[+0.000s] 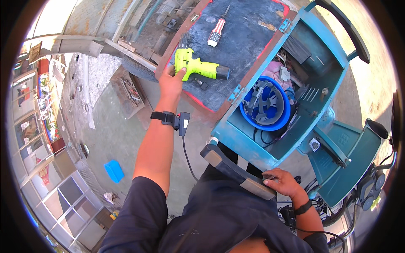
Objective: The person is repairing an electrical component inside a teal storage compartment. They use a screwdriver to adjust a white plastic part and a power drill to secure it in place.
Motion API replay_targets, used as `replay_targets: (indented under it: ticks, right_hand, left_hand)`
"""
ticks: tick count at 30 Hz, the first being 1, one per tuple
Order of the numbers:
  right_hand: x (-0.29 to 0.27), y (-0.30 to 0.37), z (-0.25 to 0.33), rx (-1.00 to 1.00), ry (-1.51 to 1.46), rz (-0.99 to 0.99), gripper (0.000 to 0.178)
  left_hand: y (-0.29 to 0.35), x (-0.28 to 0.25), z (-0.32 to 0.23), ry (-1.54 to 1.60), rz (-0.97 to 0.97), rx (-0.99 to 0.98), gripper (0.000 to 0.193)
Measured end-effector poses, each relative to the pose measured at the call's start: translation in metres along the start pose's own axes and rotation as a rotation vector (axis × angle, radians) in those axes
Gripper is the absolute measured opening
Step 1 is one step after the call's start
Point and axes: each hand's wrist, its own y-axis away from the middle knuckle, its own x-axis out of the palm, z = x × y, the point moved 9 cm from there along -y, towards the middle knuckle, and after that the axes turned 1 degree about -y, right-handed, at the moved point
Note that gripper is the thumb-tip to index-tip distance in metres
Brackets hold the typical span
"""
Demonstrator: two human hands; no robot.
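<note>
My left hand point(172, 80) is closed on the rear of a yellow-green cordless drill point(195, 66), thumb on its near side. The drill lies on its side on a dark, red-edged board point(249, 55), its grey chuck pointing away and its black battery end to the right. A small black item, perhaps a key point(202, 84), lies beside the drill's handle. Farther off is a screwdriver point(217, 33) with a patterned red, white and blue handle. My right hand point(280, 182) curls over the right end of a black padded bar point(242, 173) close to my body.
The board is hinged to an open teal metal box point(249, 145). Inside it, a blue hard hat point(266, 103) lies upturned among cloth and loose items. A teal seat-like part point(346, 156) stands to the right. A blue basin point(114, 170) sits on the floor at left.
</note>
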Motion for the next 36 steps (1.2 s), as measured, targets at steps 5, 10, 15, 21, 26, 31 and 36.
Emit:
replay_targets:
  ticks: [5,10,15,21,26,31,36]
  right_hand:
    - [-0.003,-0.001,-0.002,0.003,-0.018,0.014,0.043]
    - [-0.012,-0.002,-0.007,-0.016,-0.084,-0.037,0.041]
    - [-0.022,-0.007,-0.025,0.016,-0.144,-0.075,0.04]
    - [-0.034,-0.007,-0.028,-0.006,-0.111,-0.067,0.046]
    - [-0.052,-0.004,-0.029,-0.033,-0.005,-0.128,0.048]
    - [-0.063,-0.006,-0.04,-0.147,0.049,-0.229,0.054]
    - [-0.076,-0.002,-0.026,-0.21,-0.001,-0.278,0.049]
  left_hand:
    - [0.004,-0.009,0.011,-0.012,-0.12,0.009,0.058]
    - [0.047,-0.019,0.001,-0.167,-0.113,0.075,0.055]
    - [0.083,-0.002,-0.014,-0.388,0.036,0.152,0.036]
    - [0.049,0.029,0.018,-0.605,0.08,0.042,0.036]
    - [0.034,0.041,0.028,-0.604,0.054,0.004,0.037]
    - [0.028,0.053,0.032,-0.593,0.134,0.038,0.028]
    - [0.065,0.07,0.043,-0.418,0.406,-0.346,0.017]
